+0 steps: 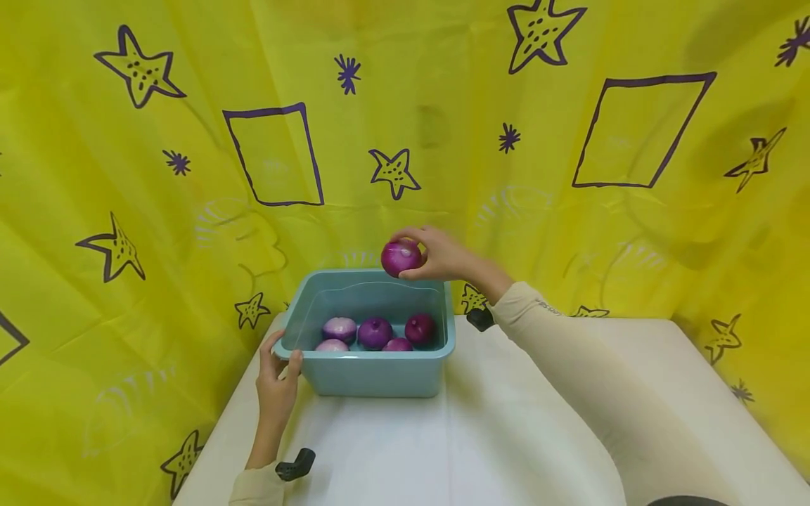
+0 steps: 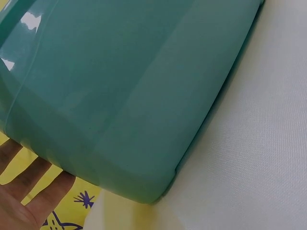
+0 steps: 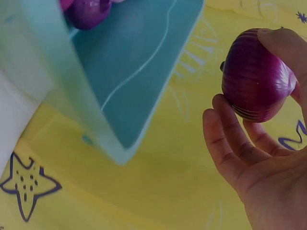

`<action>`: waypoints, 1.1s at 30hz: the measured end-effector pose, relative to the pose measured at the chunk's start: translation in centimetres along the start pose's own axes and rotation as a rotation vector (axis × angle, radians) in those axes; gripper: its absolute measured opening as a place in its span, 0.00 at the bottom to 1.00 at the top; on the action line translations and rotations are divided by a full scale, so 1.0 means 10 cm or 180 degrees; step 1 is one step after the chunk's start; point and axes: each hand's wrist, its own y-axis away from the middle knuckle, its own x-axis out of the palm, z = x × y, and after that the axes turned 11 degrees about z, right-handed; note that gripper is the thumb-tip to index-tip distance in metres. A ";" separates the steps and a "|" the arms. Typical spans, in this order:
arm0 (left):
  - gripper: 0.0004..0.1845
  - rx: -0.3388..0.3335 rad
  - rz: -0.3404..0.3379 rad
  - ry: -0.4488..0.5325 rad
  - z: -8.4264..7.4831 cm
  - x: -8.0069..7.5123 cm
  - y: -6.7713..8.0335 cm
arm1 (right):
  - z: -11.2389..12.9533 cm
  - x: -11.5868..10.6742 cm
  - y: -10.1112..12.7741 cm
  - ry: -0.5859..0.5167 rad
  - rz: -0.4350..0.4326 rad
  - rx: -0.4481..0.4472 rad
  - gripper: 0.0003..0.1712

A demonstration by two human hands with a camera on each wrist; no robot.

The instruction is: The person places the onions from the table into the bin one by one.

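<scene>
Onion [image 1: 401, 257] in our right hand [image 1: 441, 254], held in the air above the far rim of the teal tub [image 1: 373, 372]: our fingers [image 3: 225, 139] curl round the purple bulb from below and behind, the thumb over its top, and the wrist view shows its ribbed skin clear of the tub's wall. Our left hand [image 1: 275, 383] grips the tub's near left corner, thumb hooked over the rim and fingers against the outside wall; from the left wrist view we see only the palm and straight fingers beside the tub's smooth side. Five more onions [image 1: 375, 332] lie together on the tub's floor, two of them paler than the rest. The tub stands on the white worktop [image 1: 506, 436], towards its far left part. A yellow cloth [image 1: 126, 176] printed with purple stars and squares hangs behind and to both sides
</scene>
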 end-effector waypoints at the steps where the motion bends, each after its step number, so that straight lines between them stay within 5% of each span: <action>1: 0.27 0.0003 0.0001 0.0021 0.00 0.00 0.00 | 0.01 0.03 -0.04 0.0022 0.0027 -0.0022 0.38; 15: 0.28 -0.0034 0.0006 0.0055 0.00 0.00 0.01 | 0.11 0.36 -0.34 -0.0031 0.0375 -0.0076 0.35; 25: 0.28 -0.0005 0.0000 0.0010 -0.01 0.01 0.00 | 0.11 0.54 -0.42 -0.0086 0.0773 0.0039 0.32; 33: 0.28 0.0006 -0.0012 0.0030 -0.03 0.01 0.00 | 0.03 0.60 -0.43 -0.0138 0.0814 0.0105 0.32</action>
